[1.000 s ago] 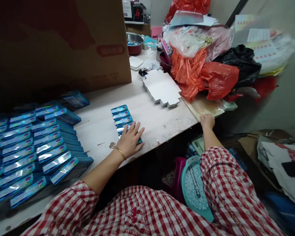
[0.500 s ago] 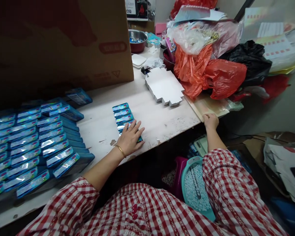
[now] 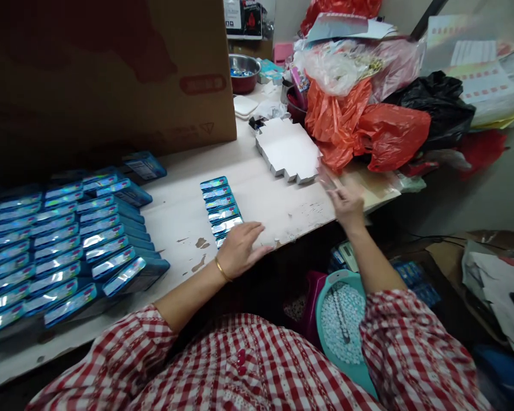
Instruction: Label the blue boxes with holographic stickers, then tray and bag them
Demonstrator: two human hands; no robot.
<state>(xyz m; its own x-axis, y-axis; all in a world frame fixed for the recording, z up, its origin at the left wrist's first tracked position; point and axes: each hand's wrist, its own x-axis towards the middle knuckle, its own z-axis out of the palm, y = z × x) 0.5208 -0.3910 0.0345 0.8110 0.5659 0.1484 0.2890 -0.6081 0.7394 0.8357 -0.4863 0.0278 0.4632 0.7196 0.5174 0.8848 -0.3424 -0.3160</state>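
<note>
Several small blue boxes stand in a short row on the white table. My left hand, with a gold bangle at the wrist, is at the near end of that row, fingers extended and apart. Over the table's right front edge is my right hand, smeared by motion; whether its fingers hold anything is unclear. It is just right of a stack of flat white cut-out card pieces.
Many blue boxes stand in rows at the left, before a large cardboard box. Red plastic bags are heaped at the right. A teal basin of pale beads sits below the table edge. A metal bowl stands at the back.
My left hand has slid right and toward me, off most of the small row. My right hand has moved left from the pale sheet at the table's right edge and is now blurred.
</note>
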